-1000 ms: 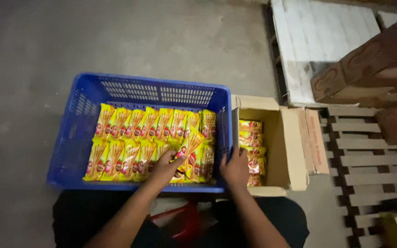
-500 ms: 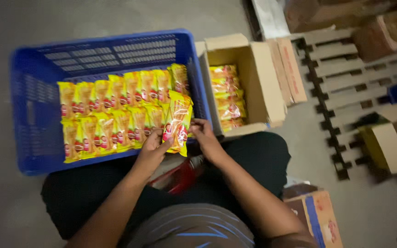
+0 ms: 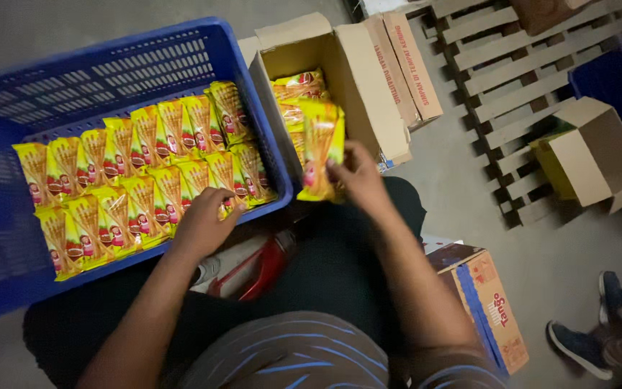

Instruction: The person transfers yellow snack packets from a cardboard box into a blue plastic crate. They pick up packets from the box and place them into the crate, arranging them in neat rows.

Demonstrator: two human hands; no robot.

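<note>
**Yellow packet lifted out of the crate, over to the box side**

Since half a second ago the right hand [image 3: 358, 176] has carried the yellow plastic snack packet [image 3: 320, 148] away from the crate's near right corner; then both hands held it together, now only the right one does. The packet stands nearly upright, just in front of the open brown cardboard box [image 3: 368, 108], its top edge overlapping the box's opening in this view. The right fingers are closed round the packet's lower right edge, thumb on the front face.

The left hand [image 3: 203, 223] has dropped back onto the blue plastic slatted crate [image 3: 109, 72] — it rests at the near wall, fingers curled down onto the front row of yellow packets [image 3: 138, 166], touching them. Whether it grips one cannot be told, as the fingertips are hidden among the wrappers.

The packets lie in two overlapping rows across the crate floor, tilted and leaning on one another. More of the same yellow packets [image 3: 296, 90] are stacked inside the cardboard box, which stands just beside the crate's right wall with its flaps folded outward.

Between the person's knees sits a red plastic stool [image 3: 260, 270]. To the right lie a grey wooden pallet [image 3: 498, 79], a smaller open cardboard box [image 3: 595, 155] and a printed brown carton [image 3: 487, 299] near the right elbow — beyond it, another person's dark shoes [image 3: 592, 331]
</note>
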